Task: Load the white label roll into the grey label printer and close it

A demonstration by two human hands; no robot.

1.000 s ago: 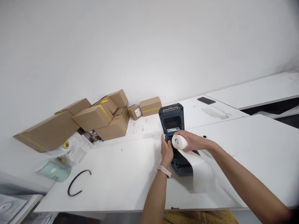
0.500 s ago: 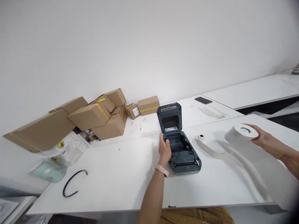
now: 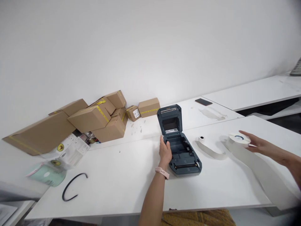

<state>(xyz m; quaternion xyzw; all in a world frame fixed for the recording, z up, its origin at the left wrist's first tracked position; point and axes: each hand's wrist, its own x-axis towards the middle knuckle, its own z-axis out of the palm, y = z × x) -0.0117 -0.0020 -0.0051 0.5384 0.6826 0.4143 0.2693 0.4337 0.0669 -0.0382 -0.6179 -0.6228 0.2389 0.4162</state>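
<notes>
While the left hand (image 3: 165, 152) lay against the left wall of the printer (image 3: 185, 157), its fingers were slightly curled, resting on the rim without enclosing it. The printer sat mid-bench (image 3: 117, 179). Its long axis ran away from the person, leaning slightly left at the far end. The outlet end pointed toward the person, and the lid stood open and upright at the far end.

The right hand (image 3: 255, 145) was open with fingers extended, touching the right side of the roll (image 3: 238, 139). The roll sat to the right of the printer, well apart from it, flat face up and axis vertical. Loose paper (image 3: 263, 169) ran from it toward the near right edge, and a band led left to a small core (image 3: 201, 138).

The bench was white and matte. Boxes (image 3: 94, 117) were stacked at the far left against a plain white wall (image 3: 150, 47). A cable (image 3: 71, 186) lay near left, and a phone (image 3: 203, 101) lay beyond the printer.
</notes>
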